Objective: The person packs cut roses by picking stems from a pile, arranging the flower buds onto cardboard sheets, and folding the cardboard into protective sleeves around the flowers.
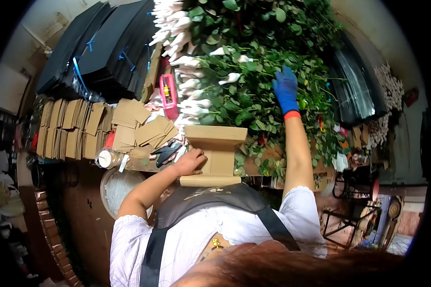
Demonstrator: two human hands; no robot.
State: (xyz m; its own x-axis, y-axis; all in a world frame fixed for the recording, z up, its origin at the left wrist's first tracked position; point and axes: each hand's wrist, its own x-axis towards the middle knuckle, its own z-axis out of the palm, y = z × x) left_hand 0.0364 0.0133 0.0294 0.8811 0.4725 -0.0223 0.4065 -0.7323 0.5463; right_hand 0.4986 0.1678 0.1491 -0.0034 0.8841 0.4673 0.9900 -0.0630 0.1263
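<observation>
My left hand [191, 163], bare, rests on the left side of a folded corrugated cardboard sheet [222, 160] in front of my body. Its fingers lie over the cardboard surface, slightly bent. Both the far and near ends of the sheet are turned up. My right hand [286, 89], in a blue glove with an orange cuff, reaches forward onto a large heap of leafy green stems [258, 105]. Its fingers are stretched out and slightly apart over the leaves, and no stem shows clearly in them. White-wrapped flower heads [191, 91] line the left side of the heap.
Small cardboard pieces [72, 129] stand stacked at the left, with loose ones [153, 131] beside them. Near my left hand lies a black-handled tool [166, 152]. A pink holder [168, 95], black sheet stacks [115, 52] and a white tub [122, 189] are also around.
</observation>
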